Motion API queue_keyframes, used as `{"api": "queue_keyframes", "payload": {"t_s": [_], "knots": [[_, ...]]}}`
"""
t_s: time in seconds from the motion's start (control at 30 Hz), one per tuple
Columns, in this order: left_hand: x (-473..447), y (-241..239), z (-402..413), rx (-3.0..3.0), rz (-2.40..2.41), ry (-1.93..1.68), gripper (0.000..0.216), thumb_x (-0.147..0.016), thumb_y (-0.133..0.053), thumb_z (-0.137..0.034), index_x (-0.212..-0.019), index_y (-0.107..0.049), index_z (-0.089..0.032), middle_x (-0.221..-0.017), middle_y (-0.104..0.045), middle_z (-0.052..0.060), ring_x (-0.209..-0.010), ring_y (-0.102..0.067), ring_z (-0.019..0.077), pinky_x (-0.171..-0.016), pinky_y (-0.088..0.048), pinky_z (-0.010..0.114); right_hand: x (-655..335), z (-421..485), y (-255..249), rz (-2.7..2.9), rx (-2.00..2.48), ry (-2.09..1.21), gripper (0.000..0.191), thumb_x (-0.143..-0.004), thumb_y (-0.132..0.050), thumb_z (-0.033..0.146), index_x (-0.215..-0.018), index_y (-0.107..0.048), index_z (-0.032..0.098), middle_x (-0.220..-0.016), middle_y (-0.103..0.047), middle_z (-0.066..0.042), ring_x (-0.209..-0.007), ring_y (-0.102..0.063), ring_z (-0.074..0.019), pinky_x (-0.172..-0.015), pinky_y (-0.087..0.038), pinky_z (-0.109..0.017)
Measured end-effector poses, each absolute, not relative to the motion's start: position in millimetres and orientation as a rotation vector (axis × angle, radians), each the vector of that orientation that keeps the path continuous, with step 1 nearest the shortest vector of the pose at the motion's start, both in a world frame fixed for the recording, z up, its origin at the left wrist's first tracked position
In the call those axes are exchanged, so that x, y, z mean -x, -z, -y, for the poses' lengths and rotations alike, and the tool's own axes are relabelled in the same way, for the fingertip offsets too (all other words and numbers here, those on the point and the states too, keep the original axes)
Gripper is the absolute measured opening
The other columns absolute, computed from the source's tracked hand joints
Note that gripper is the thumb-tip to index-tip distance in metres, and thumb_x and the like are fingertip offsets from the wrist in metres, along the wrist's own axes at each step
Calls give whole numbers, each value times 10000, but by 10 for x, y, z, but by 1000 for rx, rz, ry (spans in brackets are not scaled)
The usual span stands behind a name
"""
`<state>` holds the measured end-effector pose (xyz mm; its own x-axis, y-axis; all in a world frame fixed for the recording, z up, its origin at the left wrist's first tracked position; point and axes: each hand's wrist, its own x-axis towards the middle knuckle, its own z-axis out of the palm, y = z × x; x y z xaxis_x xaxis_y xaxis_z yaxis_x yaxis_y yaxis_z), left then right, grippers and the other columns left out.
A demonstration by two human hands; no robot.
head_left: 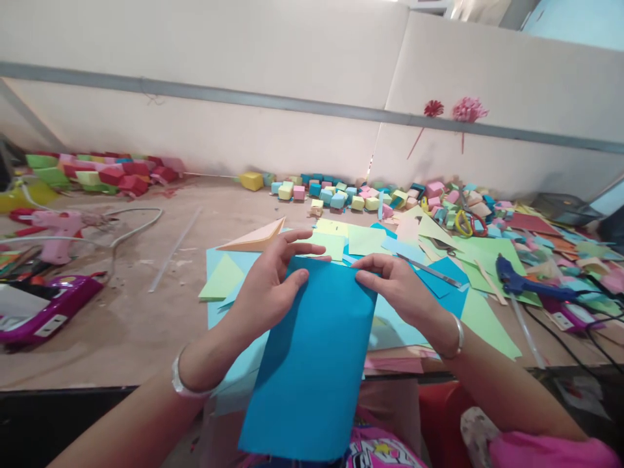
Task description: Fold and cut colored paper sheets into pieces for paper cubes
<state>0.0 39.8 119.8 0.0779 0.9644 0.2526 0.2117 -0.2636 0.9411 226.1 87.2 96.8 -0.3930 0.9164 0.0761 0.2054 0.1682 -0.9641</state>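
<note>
A blue sheet of paper (312, 364) hangs over the table's front edge towards my lap. My right hand (397, 283) pinches its upper right corner between thumb and fingers. At the upper left corner is my left hand (277, 276), fingers stretched out above the top edge and thumb apart from them, near the sheet's left side. Beneath both hands lie light blue sheets (397, 325). A folded peach paper (256, 237) and a light green piece (221, 279) are left of my left hand. A silver strip, perhaps a blade or ruler (431, 270), lies beyond my right hand.
Small coloured paper boxes (336, 198) line the wall, with more boxes (131, 179) at the back left. A pink glue gun (58, 234) and purple device (53, 309) stand left. A blue glue gun (526, 283), cables and scissors (470, 224) lie right among paper scraps.
</note>
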Motion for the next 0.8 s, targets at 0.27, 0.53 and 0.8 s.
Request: {"api": "queue_keyframes", "payload": {"t_s": [0.27,0.53,0.8], "knots": [[63,-1267,-394,-1476,-1265,-1290,440,-810,-607,-213,-1235,-493,-207,-1174,-671,96,-1121,-604,237,-751,-499,316,-2270,-867,-1009,1736,1035,-950,206,-768,-699,336,-907,-708,184,-934,-716,-63,-864,-652,-187,-711,-510,-317],[41,-1351,-374,-1488,-1277,-1277,419,-817,-631,-257,-1225,-545,-214,-1198,-671,105,-1141,-598,250,-720,-504,293,-2312,-902,-1061,1746,1030,-919,234,-750,-728,370,-890,-720,183,-882,-730,-61,-808,-668,-186,-688,-533,-313],[122,-1312,-466,-1346,-1400,-1225,303,-677,-779,-345,-924,-715,-182,-758,-710,30,-650,-606,161,-553,-461,264,-2328,-896,-1113,1759,1013,-918,243,-744,-736,371,-891,-724,178,-891,-728,-72,-815,-671,-189,-688,-555,-313]]}}
